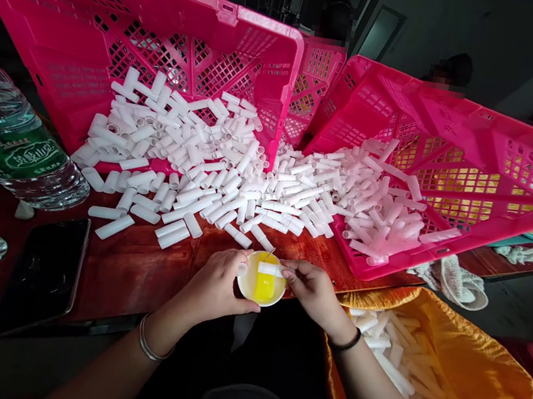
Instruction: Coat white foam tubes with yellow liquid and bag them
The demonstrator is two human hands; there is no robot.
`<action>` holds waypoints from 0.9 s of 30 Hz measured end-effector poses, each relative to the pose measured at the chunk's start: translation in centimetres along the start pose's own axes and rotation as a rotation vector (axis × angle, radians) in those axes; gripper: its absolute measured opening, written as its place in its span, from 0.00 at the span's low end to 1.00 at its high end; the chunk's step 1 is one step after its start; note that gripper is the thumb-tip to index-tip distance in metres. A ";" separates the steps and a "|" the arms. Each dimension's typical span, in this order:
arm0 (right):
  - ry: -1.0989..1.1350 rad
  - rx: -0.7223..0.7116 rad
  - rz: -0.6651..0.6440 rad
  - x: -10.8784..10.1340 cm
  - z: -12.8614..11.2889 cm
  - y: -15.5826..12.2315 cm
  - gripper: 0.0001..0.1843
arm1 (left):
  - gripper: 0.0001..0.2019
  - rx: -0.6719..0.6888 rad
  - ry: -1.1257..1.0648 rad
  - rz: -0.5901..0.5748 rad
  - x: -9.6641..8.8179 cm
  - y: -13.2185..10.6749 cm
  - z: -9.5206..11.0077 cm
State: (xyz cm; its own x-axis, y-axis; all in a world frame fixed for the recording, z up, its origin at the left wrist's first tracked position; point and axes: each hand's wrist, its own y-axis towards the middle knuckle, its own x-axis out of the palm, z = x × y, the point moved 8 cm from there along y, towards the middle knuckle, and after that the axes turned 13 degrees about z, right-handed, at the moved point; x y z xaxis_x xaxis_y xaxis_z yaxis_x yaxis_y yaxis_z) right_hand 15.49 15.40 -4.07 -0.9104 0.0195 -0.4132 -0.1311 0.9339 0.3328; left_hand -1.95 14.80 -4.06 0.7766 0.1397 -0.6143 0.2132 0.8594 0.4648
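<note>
My left hand grips a small white cup of yellow liquid at the near table edge. My right hand pinches a short white plastic tube and holds it across the cup's top. A thin stick rises from the cup beside the tube. A big heap of white tubes spills over the red table just beyond both hands.
Two pink crates lie tipped on the table, tubes pouring out. Water bottles and a dark phone sit left. An orange bag holding tubes stands at my right. Cloths lie beyond it.
</note>
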 end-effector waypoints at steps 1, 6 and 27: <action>-0.043 -0.052 0.013 -0.1 -0.3 0.0 0.09 | 0.40 0.002 -0.004 0.002 0.0 0.0 0.0; -0.053 -0.180 0.053 -0.3 -1.3 -0.3 0.07 | 0.37 0.004 -0.017 0.006 -0.1 0.0 0.1; -0.100 -0.253 0.188 -2.5 -2.4 -1.3 0.08 | 0.16 0.072 0.035 0.045 -2.0 0.0 0.9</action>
State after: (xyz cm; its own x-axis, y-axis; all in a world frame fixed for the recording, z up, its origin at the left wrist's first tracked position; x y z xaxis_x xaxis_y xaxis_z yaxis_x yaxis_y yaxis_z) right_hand 16.97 13.31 -1.38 -0.8867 0.2292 -0.4016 -0.0692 0.7929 0.6055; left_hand -2.90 14.09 -2.23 0.7654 0.1957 -0.6131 0.2217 0.8142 0.5366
